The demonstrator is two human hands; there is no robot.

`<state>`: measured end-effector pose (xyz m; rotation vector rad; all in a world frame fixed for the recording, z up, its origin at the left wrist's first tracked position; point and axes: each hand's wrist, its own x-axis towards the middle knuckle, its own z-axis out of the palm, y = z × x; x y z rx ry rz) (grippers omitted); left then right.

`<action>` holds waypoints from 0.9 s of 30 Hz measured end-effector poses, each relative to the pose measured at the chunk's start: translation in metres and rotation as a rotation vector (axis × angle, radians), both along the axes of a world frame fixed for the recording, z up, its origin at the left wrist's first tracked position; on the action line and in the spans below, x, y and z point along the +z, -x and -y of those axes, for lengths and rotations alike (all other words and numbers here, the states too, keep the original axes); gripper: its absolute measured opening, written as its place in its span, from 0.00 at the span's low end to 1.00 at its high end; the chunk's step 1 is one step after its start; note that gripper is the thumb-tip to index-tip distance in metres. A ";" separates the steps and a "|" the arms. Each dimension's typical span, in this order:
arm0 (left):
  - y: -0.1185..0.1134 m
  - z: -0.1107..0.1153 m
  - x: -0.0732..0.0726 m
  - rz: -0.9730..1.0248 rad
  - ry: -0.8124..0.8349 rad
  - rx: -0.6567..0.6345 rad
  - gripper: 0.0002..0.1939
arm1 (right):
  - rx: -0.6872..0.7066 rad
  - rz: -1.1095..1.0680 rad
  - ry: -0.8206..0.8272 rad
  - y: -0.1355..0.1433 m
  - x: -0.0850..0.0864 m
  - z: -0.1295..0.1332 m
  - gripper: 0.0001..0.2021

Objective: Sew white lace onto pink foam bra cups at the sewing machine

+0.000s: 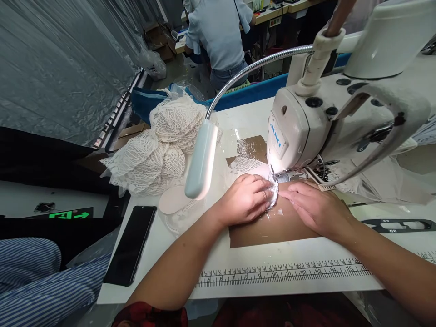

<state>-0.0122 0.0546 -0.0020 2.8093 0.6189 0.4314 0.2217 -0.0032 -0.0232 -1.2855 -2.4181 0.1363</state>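
Note:
A white lace piece point(273, 196) with a pale pad-like layer lies under the needle area of a white sewing machine point(289, 127). My left hand point(247, 200) rests over it from the left, its bent fingers pressing it down. From the right, my right hand point(315, 209) has its thumb and fingers together at the lace's edge. What lies between those fingertips is too small to make out. Brown board point(265, 231) covers the machine bed beneath both hands. The needle itself is hard to see behind the presser foot.
A lit lamp point(201, 159) on a bendy metal neck hangs left of the machine head. Lace pieces point(143, 159) are heaped at the back left. A black phone point(131, 245) lies near the left edge. A ruler strip point(286, 274) runs along the front. Beyond sits another person point(220, 36).

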 end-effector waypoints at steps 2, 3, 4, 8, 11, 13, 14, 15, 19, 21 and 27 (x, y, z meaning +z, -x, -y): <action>0.001 0.000 0.000 0.010 -0.007 -0.010 0.13 | 0.005 -0.004 0.019 0.000 0.005 0.001 0.19; 0.001 0.000 0.000 0.015 -0.012 -0.017 0.13 | 0.014 -0.002 0.024 0.001 0.006 0.001 0.18; 0.000 0.000 0.000 0.017 -0.017 -0.023 0.12 | 0.022 -0.001 0.022 0.001 0.008 0.002 0.18; -0.001 0.001 -0.001 0.017 -0.035 -0.022 0.11 | 0.052 0.019 0.032 0.002 0.006 0.002 0.18; -0.002 0.000 -0.002 0.018 -0.036 -0.017 0.11 | 0.073 0.036 0.046 0.002 0.002 0.002 0.20; -0.001 0.000 -0.003 0.024 -0.029 -0.001 0.12 | 0.078 0.045 0.045 0.001 0.000 0.002 0.20; -0.001 0.000 -0.003 0.027 -0.021 0.015 0.13 | 0.077 0.048 0.045 0.001 -0.001 0.002 0.20; -0.001 -0.001 -0.003 0.027 -0.012 0.035 0.13 | 0.077 0.048 0.045 0.001 -0.001 0.002 0.20; -0.003 -0.001 -0.003 0.019 0.022 0.098 0.14 | 0.070 0.035 0.055 0.000 -0.001 0.002 0.19; -0.004 0.000 -0.004 0.013 0.022 0.115 0.15 | 0.054 0.019 0.051 0.001 0.001 0.002 0.19; -0.007 0.004 -0.004 -0.017 0.006 0.160 0.13 | 0.038 0.004 0.031 0.002 0.006 0.000 0.18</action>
